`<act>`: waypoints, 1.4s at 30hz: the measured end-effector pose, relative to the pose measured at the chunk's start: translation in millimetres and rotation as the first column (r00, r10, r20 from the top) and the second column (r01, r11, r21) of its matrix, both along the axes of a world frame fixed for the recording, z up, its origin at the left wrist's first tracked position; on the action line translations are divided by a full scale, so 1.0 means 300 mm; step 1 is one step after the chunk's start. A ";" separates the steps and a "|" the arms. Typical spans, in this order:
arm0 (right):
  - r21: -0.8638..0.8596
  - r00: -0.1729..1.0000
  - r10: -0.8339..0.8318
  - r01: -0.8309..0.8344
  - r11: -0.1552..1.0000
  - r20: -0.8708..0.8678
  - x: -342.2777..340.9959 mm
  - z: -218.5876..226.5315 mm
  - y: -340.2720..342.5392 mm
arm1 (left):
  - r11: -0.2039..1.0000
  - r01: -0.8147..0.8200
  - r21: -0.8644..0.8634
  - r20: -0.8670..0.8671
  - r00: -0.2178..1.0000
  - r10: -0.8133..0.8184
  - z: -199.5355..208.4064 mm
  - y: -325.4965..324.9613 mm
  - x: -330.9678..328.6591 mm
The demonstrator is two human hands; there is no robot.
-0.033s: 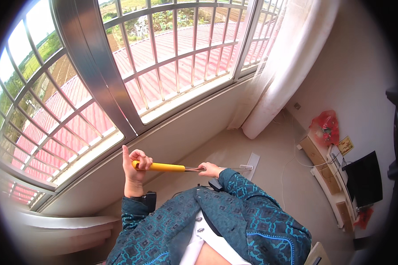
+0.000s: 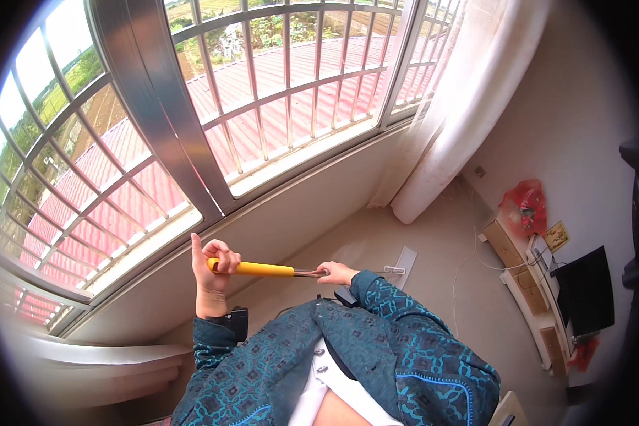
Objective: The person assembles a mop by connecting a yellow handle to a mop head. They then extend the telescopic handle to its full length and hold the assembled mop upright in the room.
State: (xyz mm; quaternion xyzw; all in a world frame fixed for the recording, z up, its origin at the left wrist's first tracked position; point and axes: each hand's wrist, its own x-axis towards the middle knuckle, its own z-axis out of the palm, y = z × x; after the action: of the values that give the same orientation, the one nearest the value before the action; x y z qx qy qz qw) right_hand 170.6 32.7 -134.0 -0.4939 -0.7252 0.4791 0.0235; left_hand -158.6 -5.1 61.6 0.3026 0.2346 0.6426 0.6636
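Observation:
A flat mop with a yellow grip (image 2: 266,270) and a thin metal pole lies across the front of my body. My left hand (image 2: 216,266) is closed round the end of the yellow grip, with one finger pointing up. Farther along, my right hand (image 2: 337,273) holds the metal pole just past the grip. Beyond my right sleeve the pole runs to the mop's white, flat, narrow head (image 2: 405,266), which rests on the pale floor (image 2: 447,248). My right forearm hides part of the pole.
Barred windows (image 2: 284,85) above a sill line the wall ahead. A white curtain (image 2: 468,121) hangs at their right, another (image 2: 113,362) at lower left. To the right stand a low cabinet (image 2: 518,284), a black television (image 2: 582,291) and a red plastic bag (image 2: 524,206). A thin cable crosses the floor.
My left hand and the grip's end have shifted slightly to the left. The window and room have shifted slightly to the right in view. Both hands keep their hold.

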 end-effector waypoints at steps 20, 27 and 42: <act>-0.156 0.934 0.337 -0.353 0.923 -0.121 -0.097 -0.053 0.019 | 0.887 -0.386 0.252 -0.097 0.902 0.420 0.014 -0.143 -0.063; -0.073 0.973 0.224 -0.220 0.973 0.059 0.208 -0.145 0.074 | 0.969 -0.238 0.060 -0.168 0.955 0.245 -0.053 -0.023 0.218; 0.144 0.846 -0.404 0.378 0.915 0.349 0.644 -0.094 -0.039 | 0.942 0.332 0.054 -0.360 0.886 -0.292 -0.080 0.149 0.688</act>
State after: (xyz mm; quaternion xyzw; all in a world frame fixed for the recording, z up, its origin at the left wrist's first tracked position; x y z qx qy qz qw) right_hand 363.7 20.9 -162.3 -0.7116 -0.6168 0.3365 0.0003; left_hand 47.7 39.6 37.7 0.4821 0.2589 0.4764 0.6882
